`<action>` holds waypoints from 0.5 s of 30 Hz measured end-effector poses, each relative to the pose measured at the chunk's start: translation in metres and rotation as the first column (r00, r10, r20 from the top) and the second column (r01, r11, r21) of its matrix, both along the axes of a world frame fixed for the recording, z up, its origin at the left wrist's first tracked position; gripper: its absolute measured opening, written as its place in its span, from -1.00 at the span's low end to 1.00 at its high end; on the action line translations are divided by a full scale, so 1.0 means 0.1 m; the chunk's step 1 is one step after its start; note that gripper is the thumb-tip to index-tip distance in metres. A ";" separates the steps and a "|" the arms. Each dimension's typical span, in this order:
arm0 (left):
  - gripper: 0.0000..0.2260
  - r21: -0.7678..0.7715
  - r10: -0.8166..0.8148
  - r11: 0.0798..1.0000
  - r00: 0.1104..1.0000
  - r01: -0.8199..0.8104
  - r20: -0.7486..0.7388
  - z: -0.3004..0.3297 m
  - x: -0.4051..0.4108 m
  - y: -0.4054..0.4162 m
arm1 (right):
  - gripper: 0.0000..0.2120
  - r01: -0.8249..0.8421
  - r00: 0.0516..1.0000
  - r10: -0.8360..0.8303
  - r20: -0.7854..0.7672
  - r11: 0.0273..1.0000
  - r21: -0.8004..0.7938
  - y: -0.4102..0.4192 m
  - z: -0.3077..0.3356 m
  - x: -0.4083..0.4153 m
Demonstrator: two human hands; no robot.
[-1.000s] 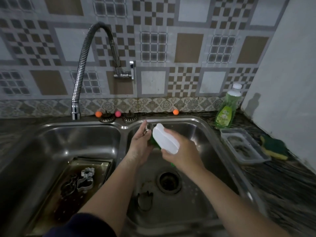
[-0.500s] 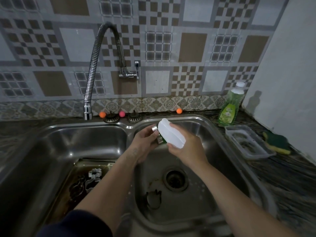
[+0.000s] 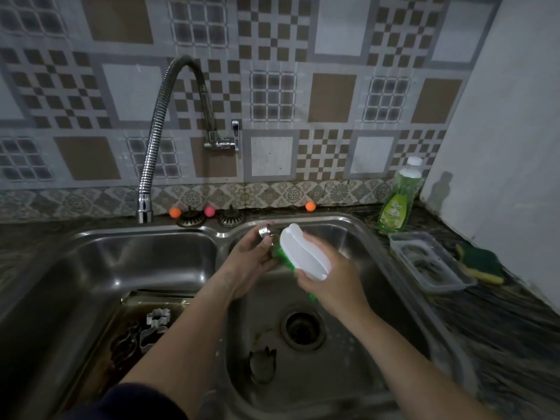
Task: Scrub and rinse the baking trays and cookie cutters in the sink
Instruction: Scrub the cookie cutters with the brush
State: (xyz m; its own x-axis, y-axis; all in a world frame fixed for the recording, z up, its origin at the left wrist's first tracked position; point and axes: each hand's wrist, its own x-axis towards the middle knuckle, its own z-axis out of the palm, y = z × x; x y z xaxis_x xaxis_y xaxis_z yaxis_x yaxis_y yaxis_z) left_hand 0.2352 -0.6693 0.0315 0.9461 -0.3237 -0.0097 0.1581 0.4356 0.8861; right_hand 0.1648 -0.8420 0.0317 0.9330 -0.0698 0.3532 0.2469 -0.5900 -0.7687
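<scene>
Scrubbing step: left hand (image 3: 248, 265) is pinching a small metal cookie cutter (image 3: 266, 232) over the right basin (image 3: 357, 237); right hand (image 3: 330, 283) is gripping a white brush (image 3: 303, 256), green bristles against it. Rinsing likely comes next; spout (image 3: 145, 212) is hanging over the left basin.

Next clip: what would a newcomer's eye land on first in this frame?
The two hands meeting over the right basin: the right hand grips a white scrub brush with green bristles against a small metal cookie cutter held in the left hand. Next, the arched flexible faucet over the left basin, and the green dish soap bottle on the counter at right.
</scene>
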 end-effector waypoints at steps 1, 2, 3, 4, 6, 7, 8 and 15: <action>-0.71 0.001 -0.021 1.000 1.000 0.021 0.013 -0.01 -0.02 -0.03 | -0.38 0.005 1.000 -0.004 0.015 0.999 -0.033 0.00 -0.01 0.01; -0.70 -0.003 -0.044 0.999 0.999 0.044 0.025 -0.01 -0.04 -0.07 | -0.37 0.029 0.999 -0.027 0.033 0.998 -0.047 -0.01 0.01 0.05; -0.69 -0.014 -0.056 0.998 0.998 0.057 0.032 -0.01 -0.06 -0.12 | -0.37 0.066 0.997 -0.065 0.045 0.997 -0.034 -0.03 0.04 0.10; -0.70 -0.032 -0.058 0.998 0.998 0.059 0.035 0.01 -0.08 -0.16 | -0.38 0.099 0.994 -0.098 0.042 0.995 -0.007 -0.06 0.09 0.15; -0.72 -0.073 -0.018 0.997 1.000 0.019 0.020 0.03 -0.08 -0.24 | -0.38 0.090 0.996 -0.090 0.010 0.996 0.013 -0.11 0.15 0.19; -0.72 -0.085 0.013 0.996 1.000 -0.013 0.009 0.03 -0.06 -0.26 | -0.37 0.051 0.999 -0.051 -0.016 0.999 -0.001 -0.12 0.15 0.17; -0.71 -0.088 0.044 0.995 0.999 -0.044 -0.002 0.03 -0.03 -0.27 | -0.37 0.007 0.999 -0.008 -0.046 1.000 -0.028 -0.14 0.11 0.14; -0.74 -0.075 0.051 0.996 0.997 -0.055 -0.052 -0.08 -0.12 -0.46 | -0.40 0.068 0.995 -0.060 -0.085 0.993 0.101 -0.35 0.14 0.31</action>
